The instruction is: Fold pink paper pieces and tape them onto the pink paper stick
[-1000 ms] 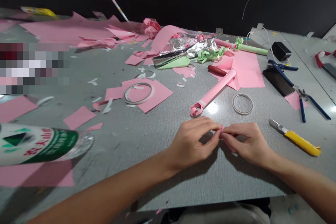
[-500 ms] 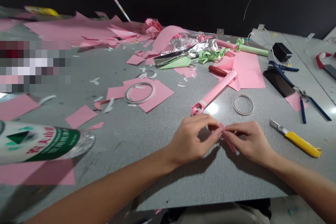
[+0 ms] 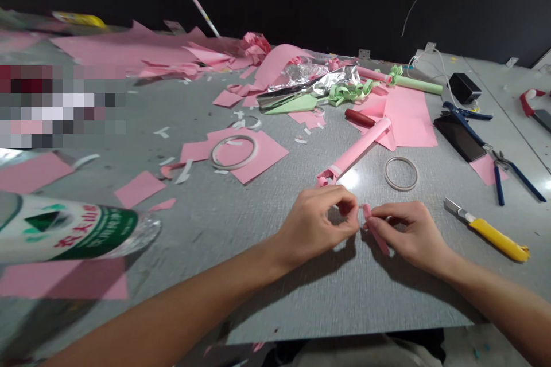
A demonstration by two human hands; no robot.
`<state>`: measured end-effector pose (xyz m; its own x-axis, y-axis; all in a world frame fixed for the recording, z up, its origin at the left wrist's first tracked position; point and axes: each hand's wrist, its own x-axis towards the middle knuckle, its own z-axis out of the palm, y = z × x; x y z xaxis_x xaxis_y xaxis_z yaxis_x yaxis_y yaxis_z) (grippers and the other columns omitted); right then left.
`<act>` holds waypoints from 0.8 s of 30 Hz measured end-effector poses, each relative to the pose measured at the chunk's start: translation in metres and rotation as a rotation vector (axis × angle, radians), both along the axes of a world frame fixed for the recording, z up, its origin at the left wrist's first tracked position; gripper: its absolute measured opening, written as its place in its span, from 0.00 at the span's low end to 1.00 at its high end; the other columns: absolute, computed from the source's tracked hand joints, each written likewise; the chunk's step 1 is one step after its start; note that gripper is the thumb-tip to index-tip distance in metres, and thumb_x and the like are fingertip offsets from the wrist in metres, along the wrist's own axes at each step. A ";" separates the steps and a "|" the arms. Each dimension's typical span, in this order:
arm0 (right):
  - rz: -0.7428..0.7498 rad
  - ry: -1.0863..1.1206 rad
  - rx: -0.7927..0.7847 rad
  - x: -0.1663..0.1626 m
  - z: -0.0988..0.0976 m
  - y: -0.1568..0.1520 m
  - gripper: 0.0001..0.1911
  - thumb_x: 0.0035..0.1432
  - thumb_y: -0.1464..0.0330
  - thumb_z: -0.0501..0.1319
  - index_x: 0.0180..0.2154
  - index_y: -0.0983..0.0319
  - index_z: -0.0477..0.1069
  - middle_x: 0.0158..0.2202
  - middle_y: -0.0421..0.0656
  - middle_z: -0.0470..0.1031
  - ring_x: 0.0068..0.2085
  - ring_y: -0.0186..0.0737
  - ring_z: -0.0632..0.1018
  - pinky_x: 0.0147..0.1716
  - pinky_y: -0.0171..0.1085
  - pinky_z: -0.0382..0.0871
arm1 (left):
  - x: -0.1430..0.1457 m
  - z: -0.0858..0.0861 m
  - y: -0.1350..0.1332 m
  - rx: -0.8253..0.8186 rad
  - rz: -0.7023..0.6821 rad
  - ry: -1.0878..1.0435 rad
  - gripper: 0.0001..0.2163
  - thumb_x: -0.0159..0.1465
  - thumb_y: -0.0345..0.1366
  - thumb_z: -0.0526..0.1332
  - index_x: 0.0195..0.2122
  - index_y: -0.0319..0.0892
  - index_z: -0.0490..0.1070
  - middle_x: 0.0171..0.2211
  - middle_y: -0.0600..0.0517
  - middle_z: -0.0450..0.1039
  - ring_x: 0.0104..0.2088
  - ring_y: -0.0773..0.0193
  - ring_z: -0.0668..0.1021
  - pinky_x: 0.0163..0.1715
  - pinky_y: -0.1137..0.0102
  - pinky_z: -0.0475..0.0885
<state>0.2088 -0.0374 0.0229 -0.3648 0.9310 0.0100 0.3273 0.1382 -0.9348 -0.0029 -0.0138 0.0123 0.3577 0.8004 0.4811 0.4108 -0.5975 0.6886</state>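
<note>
Both hands meet low over the grey table, near its front edge. My right hand pinches a thin rolled pink paper strip, which runs back along its fingers. My left hand is curled, its fingertips closed at the strip's upper end. Just behind the hands lies a longer pink paper tube with a curled end, and a ring of clear tape lies to its right.
A yellow utility knife lies right of my hands, with blue pliers, a black phone and pink sheets beyond. A plastic bottle lies at the left. Pink scraps, another tape ring, foil and green paper crowd the back.
The pink strip has come further into view along my right fingers. My left fingers have curled tighter at its tip. The view shifted slightly.
</note>
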 end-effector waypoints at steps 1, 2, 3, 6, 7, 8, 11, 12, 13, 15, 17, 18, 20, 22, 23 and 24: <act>-0.017 0.024 -0.045 0.001 0.001 0.001 0.19 0.70 0.59 0.63 0.31 0.63 0.82 0.19 0.39 0.73 0.22 0.35 0.71 0.25 0.35 0.66 | -0.002 0.000 0.002 -0.005 0.030 -0.013 0.06 0.62 0.26 0.63 0.29 0.42 0.72 0.25 0.56 0.77 0.26 0.66 0.78 0.31 0.72 0.74; -0.033 0.052 -0.094 0.001 0.001 0.002 0.19 0.70 0.57 0.64 0.31 0.63 0.82 0.19 0.39 0.73 0.22 0.34 0.70 0.25 0.36 0.67 | -0.003 0.000 0.005 -0.011 0.064 -0.032 0.06 0.62 0.26 0.63 0.29 0.43 0.72 0.25 0.56 0.77 0.26 0.66 0.78 0.30 0.72 0.74; -0.047 0.081 -0.141 0.002 0.001 0.002 0.20 0.69 0.55 0.65 0.31 0.63 0.82 0.19 0.40 0.73 0.21 0.34 0.70 0.25 0.36 0.67 | -0.004 -0.001 0.007 -0.016 0.099 -0.054 0.06 0.62 0.26 0.64 0.30 0.43 0.73 0.26 0.56 0.77 0.26 0.66 0.78 0.31 0.72 0.75; -0.073 0.149 -0.227 0.004 -0.001 0.005 0.22 0.67 0.51 0.67 0.31 0.63 0.82 0.23 0.43 0.77 0.22 0.35 0.73 0.25 0.37 0.69 | -0.006 -0.003 0.012 -0.009 0.149 -0.085 0.06 0.65 0.26 0.63 0.40 0.43 0.77 0.32 0.54 0.80 0.30 0.65 0.80 0.34 0.71 0.77; -0.071 0.161 -0.239 0.004 -0.002 0.006 0.23 0.66 0.50 0.67 0.32 0.63 0.82 0.25 0.44 0.78 0.23 0.35 0.74 0.25 0.37 0.70 | -0.006 -0.004 0.012 0.011 0.140 -0.072 0.09 0.66 0.25 0.61 0.43 0.43 0.78 0.38 0.51 0.81 0.34 0.64 0.82 0.37 0.69 0.78; -0.067 0.169 -0.246 0.005 -0.003 0.006 0.23 0.66 0.50 0.68 0.32 0.63 0.82 0.26 0.45 0.79 0.24 0.36 0.75 0.25 0.37 0.70 | -0.005 -0.004 0.011 0.038 0.123 -0.052 0.12 0.67 0.23 0.59 0.46 0.43 0.78 0.43 0.49 0.81 0.39 0.62 0.83 0.41 0.68 0.79; -0.049 0.173 -0.257 0.004 -0.003 0.008 0.23 0.65 0.50 0.68 0.33 0.64 0.82 0.28 0.46 0.81 0.24 0.36 0.75 0.24 0.36 0.70 | -0.003 0.000 0.006 0.084 0.055 -0.013 0.15 0.68 0.22 0.56 0.46 0.44 0.79 0.49 0.45 0.79 0.49 0.58 0.82 0.47 0.64 0.79; -0.042 0.171 -0.251 0.004 -0.003 0.008 0.22 0.65 0.50 0.68 0.34 0.64 0.82 0.28 0.46 0.81 0.24 0.35 0.74 0.24 0.36 0.69 | -0.002 0.001 0.004 0.061 0.029 -0.017 0.12 0.69 0.24 0.57 0.45 0.43 0.79 0.47 0.46 0.80 0.47 0.58 0.82 0.46 0.64 0.79; -0.030 0.163 -0.240 0.003 -0.003 0.008 0.21 0.65 0.51 0.68 0.34 0.64 0.82 0.28 0.46 0.80 0.24 0.34 0.73 0.24 0.35 0.68 | -0.001 0.003 0.002 0.019 0.001 -0.027 0.09 0.70 0.26 0.60 0.45 0.43 0.78 0.43 0.47 0.81 0.43 0.59 0.82 0.44 0.65 0.79; -0.002 0.140 -0.207 0.003 -0.004 0.007 0.19 0.66 0.54 0.67 0.36 0.64 0.83 0.26 0.43 0.79 0.23 0.34 0.71 0.24 0.35 0.67 | 0.002 0.005 0.000 -0.088 -0.059 -0.047 0.03 0.70 0.31 0.65 0.42 0.42 0.79 0.36 0.50 0.81 0.34 0.62 0.80 0.38 0.66 0.78; 0.016 0.115 -0.165 0.002 -0.005 0.007 0.17 0.68 0.57 0.65 0.37 0.64 0.83 0.24 0.41 0.76 0.24 0.34 0.71 0.25 0.35 0.66 | 0.004 0.005 0.000 -0.184 -0.104 -0.062 0.03 0.69 0.32 0.67 0.37 0.42 0.79 0.31 0.52 0.81 0.31 0.63 0.79 0.34 0.68 0.76; 0.018 0.104 -0.148 0.002 -0.006 0.006 0.16 0.68 0.58 0.65 0.37 0.64 0.84 0.23 0.40 0.75 0.24 0.34 0.71 0.25 0.35 0.66 | 0.005 0.005 0.000 -0.216 -0.113 -0.070 0.04 0.68 0.31 0.67 0.35 0.42 0.79 0.30 0.53 0.80 0.30 0.64 0.79 0.33 0.69 0.75; 0.018 0.087 -0.126 0.002 -0.008 0.006 0.16 0.69 0.59 0.64 0.37 0.63 0.84 0.22 0.40 0.74 0.25 0.34 0.72 0.25 0.34 0.65 | 0.005 0.005 0.002 -0.254 -0.122 -0.090 0.05 0.67 0.30 0.67 0.33 0.42 0.79 0.29 0.54 0.80 0.30 0.64 0.79 0.33 0.70 0.75; 0.008 0.079 -0.118 0.002 -0.008 0.007 0.16 0.69 0.59 0.65 0.36 0.63 0.83 0.22 0.40 0.74 0.23 0.33 0.71 0.24 0.34 0.64 | 0.003 0.004 0.004 -0.270 -0.146 -0.107 0.04 0.67 0.30 0.67 0.34 0.42 0.80 0.30 0.53 0.80 0.30 0.64 0.80 0.33 0.70 0.75; -0.011 0.081 -0.117 0.003 -0.008 0.008 0.16 0.69 0.59 0.65 0.35 0.63 0.83 0.23 0.40 0.75 0.22 0.33 0.70 0.24 0.35 0.64 | 0.001 0.004 0.006 -0.269 -0.161 -0.118 0.03 0.68 0.30 0.66 0.36 0.42 0.80 0.31 0.53 0.81 0.31 0.64 0.80 0.34 0.70 0.75; -0.043 0.088 -0.119 0.004 -0.007 0.010 0.17 0.68 0.57 0.65 0.34 0.64 0.82 0.23 0.40 0.75 0.21 0.32 0.69 0.23 0.35 0.64 | -0.001 0.004 0.008 -0.260 -0.164 -0.129 0.03 0.68 0.31 0.66 0.39 0.43 0.81 0.32 0.53 0.81 0.32 0.64 0.81 0.34 0.69 0.76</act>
